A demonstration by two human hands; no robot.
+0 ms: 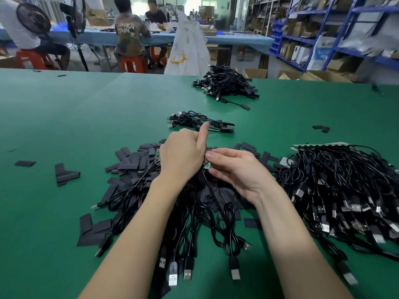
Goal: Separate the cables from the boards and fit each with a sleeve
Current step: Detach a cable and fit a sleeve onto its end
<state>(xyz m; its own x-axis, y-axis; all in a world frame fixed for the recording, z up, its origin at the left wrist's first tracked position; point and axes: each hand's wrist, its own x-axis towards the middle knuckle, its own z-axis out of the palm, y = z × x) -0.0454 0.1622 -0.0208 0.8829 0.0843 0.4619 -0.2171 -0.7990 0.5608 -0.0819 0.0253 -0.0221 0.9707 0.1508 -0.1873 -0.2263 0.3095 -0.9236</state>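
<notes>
I'm working at the green table [64,117], both hands at centre frame. My left hand [183,156] is curled shut w/ thumb sticking up; what it's holding is hidden behind the knuckles, can't tell for sure. My right hand [233,169] is pinching a small green board [206,166] between thumb and forefinger, touching the left hand. A thin black cable [210,186] is hanging from the board's lower edge and running down btwn my forearms.

Under my hands, a heap of flat dark sleeves [133,160] is spreading across centre-left of frame, w/ loose ones scattered further left. Cables w/ USB plugs [187,272] are lying over that heap, plugs pointing to the bottom edge.

Right side of frame: a big cable pile [341,190], its upper edge sitting on a pale sheet or tray [319,145]; can't tell which. Just above my hands, a small bundle [198,121] of cables w/ dark ends, prob. sleeved. Further up, centre-right, a bigger finished-looking pile [224,85].

No bins on the table itself. Beyond its far edge: open cardboard boxes [254,73], contents not visible, and a white bag [187,50] standing upright. Upper right: blue shelves [319,29] loaded w/ cartons. Upper left: people [129,33] sitting on red stools at a blue bench.
</notes>
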